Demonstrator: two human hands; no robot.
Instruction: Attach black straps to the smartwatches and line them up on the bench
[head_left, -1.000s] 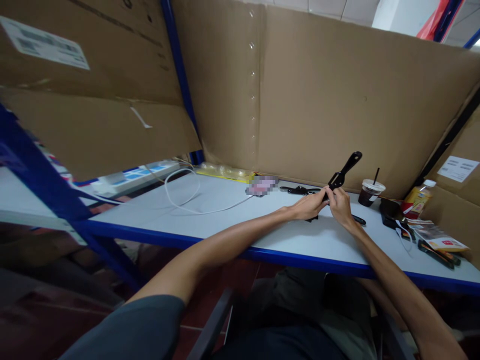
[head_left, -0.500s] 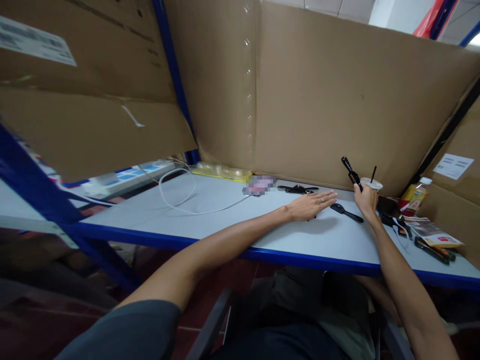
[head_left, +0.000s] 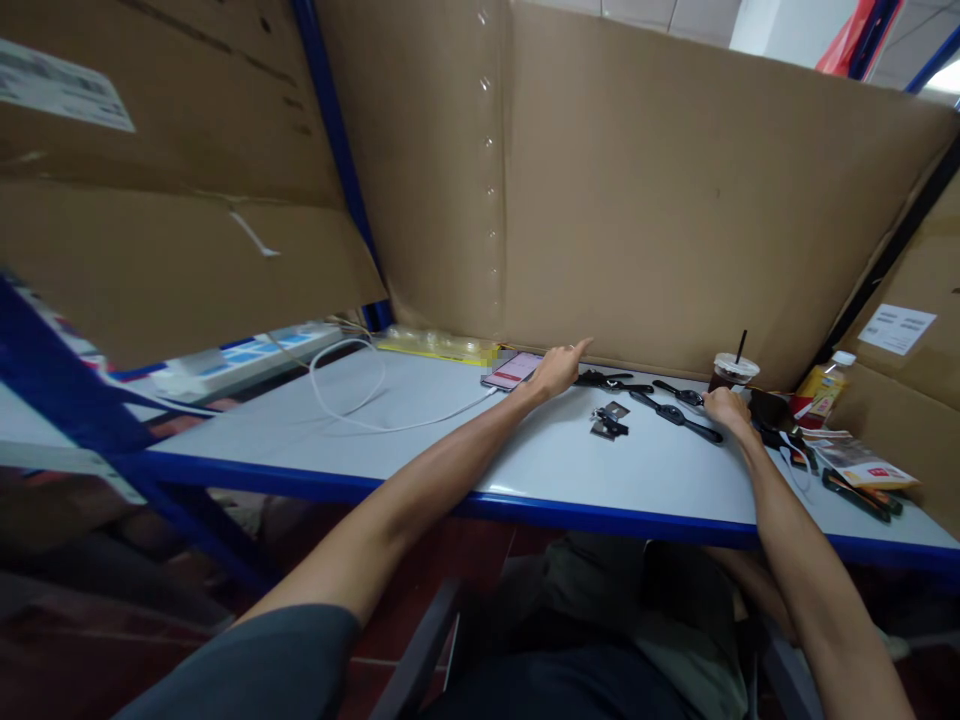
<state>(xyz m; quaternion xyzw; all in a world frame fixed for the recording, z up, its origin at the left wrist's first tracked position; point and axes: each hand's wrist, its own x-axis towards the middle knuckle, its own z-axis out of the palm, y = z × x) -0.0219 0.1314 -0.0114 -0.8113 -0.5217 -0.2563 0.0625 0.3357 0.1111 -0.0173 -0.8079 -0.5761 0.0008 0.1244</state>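
Note:
My left hand (head_left: 559,370) is over the right edge of a phone (head_left: 511,371) with a lit screen, one finger stretched out; it holds nothing that I can see. Beside it lie black watches with straps (head_left: 616,384). On the right, my right hand (head_left: 727,408) has its fingers closed at the end of a black watch (head_left: 679,393), which lies on the table. Another black watch (head_left: 675,415) lies just in front of that one. Small dark pieces (head_left: 610,421) rest nearer the front edge.
A white cable (head_left: 420,428) runs to the phone. Behind my right hand stands a lidded cup with a straw (head_left: 735,368). A bottle (head_left: 829,388) and a packet (head_left: 862,465) are at the right. Cardboard (head_left: 637,200) walls the back, and a power strip (head_left: 255,355) lies left.
My left hand has moved left to the phone, uncovering the small dark pieces. My right hand has come down, and the black watch it held upright is now on the table.

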